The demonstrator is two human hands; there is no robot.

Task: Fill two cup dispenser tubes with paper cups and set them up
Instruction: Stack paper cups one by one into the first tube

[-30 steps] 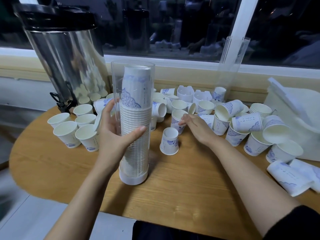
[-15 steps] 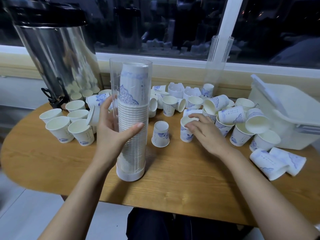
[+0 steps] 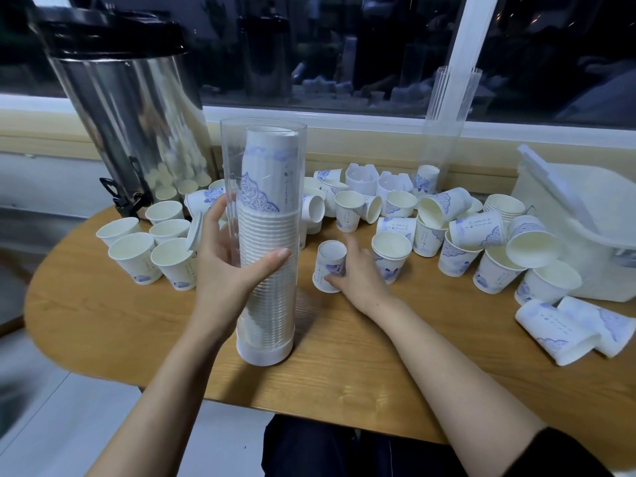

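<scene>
Clear tube (image 3: 265,160) is nearly full, left hand (image 3: 227,270) wrapped round it, right hand (image 3: 361,275) pinching an upside-down cup (image 3: 331,259); jamming that in crooked could tip the lot.

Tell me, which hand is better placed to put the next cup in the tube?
The right hand: it grips a loose upside-down cup beside the tube, while the left hand holds that tube upright.
</scene>
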